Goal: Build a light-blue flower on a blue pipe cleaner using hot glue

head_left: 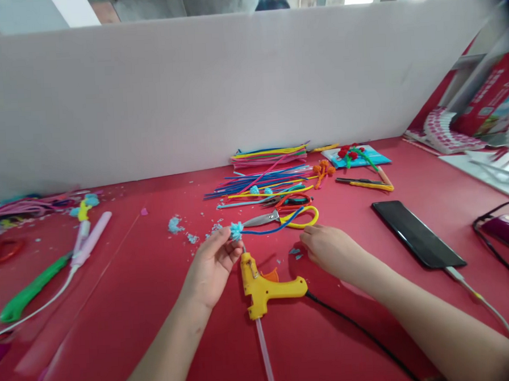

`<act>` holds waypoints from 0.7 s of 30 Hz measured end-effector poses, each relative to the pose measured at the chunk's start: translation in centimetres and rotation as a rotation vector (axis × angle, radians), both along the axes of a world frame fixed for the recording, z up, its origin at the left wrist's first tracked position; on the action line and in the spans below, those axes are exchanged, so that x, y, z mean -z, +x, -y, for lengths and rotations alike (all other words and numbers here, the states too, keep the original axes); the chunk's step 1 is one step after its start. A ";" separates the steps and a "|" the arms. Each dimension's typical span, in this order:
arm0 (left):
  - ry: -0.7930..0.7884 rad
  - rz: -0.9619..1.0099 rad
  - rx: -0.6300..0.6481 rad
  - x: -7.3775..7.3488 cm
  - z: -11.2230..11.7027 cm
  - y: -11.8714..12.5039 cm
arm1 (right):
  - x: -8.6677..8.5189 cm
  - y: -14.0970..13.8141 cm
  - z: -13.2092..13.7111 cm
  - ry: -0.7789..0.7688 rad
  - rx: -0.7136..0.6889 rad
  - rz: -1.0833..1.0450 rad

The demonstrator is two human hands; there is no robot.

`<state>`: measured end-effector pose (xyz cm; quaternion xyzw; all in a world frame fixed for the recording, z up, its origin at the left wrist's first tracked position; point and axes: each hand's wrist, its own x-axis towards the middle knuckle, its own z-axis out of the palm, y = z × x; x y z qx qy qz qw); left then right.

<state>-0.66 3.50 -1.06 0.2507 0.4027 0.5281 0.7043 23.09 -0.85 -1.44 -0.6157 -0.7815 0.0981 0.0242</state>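
My left hand point(210, 265) pinches a small light-blue fuzzy pompom point(236, 230) fixed to the end of a blue pipe cleaner point(267, 231). My right hand point(329, 248) rests on the red table point(137, 310) to the right, fingers curled near small blue scraps point(295, 251); whether it holds anything is hidden. A yellow glue gun point(263, 286) lies between the hands, its nozzle pointing toward the pompom. Scissors with yellow handles point(284, 216) lie just behind.
A heap of coloured pipe cleaners point(266, 175) lies further back by a white partition point(232, 83). A black phone point(416, 233) on a cable lies to the right. A green-handled tool point(29, 290) and pale pink tool point(90, 239) lie left. Blue fluff point(175, 225) dots the table.
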 end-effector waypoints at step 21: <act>0.091 0.040 0.256 0.5 0.9 -0.1 | -8.4 -4.6 -1.2 0.002 -0.110 -0.669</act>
